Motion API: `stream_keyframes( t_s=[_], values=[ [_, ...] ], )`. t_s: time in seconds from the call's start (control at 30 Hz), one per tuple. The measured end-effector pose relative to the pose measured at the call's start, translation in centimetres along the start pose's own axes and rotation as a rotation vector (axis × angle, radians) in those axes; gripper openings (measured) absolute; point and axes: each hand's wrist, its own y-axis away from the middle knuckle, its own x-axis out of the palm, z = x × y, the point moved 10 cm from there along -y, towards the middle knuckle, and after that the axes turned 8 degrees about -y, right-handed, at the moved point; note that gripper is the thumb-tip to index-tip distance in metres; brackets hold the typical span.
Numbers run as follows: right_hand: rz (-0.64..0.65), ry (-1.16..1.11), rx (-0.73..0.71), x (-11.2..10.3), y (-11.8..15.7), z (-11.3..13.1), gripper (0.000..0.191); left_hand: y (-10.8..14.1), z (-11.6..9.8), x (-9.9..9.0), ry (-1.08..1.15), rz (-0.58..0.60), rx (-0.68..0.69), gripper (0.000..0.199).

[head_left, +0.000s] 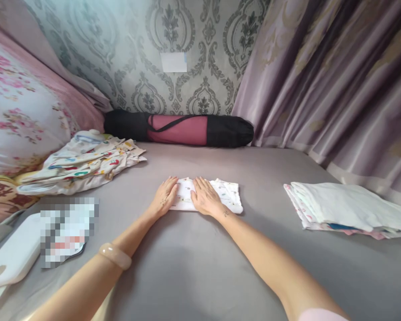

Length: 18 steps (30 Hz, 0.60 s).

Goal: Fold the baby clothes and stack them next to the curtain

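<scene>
A small white cloth (230, 194) with a fine print lies folded into a rough rectangle on the grey sheet, in the middle of the view. My left hand (164, 196) rests flat at its left end, fingers stretched forward. Pressed on the middle of the cloth is my right hand (204, 195), palm down with the fingers extended. Neither hand grips the fabric. The cloth's right end sticks out past my right hand, and parts of it are hidden under both hands.
Printed clothes (87, 165) are heaped at the left, beside a floral pillow (23, 107). Folded white cloths (350, 207) are stacked at the right. A white device (16, 247) and a blurred item (70, 232) lie front left. A black and maroon bag (178, 129) spans the back.
</scene>
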Motion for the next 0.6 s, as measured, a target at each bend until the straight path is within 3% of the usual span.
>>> stream_keyframes(
  t_s=[0.33,0.47,0.6],
  values=[
    [0.111,-0.069,0.022,0.3,-0.2,-0.5,0.060,0.0,0.6,-0.7,0.110,-0.059,-0.043,0.057],
    [0.054,-0.059,-0.043,-0.3,-0.4,1.4,0.059,0.0,0.5,-0.9,0.133,-0.063,-0.056,0.059],
    [-0.017,-0.014,-0.165,0.6,0.1,4.2,0.056,0.0,0.4,-0.9,0.131,-0.069,-0.049,0.058]
  ],
)
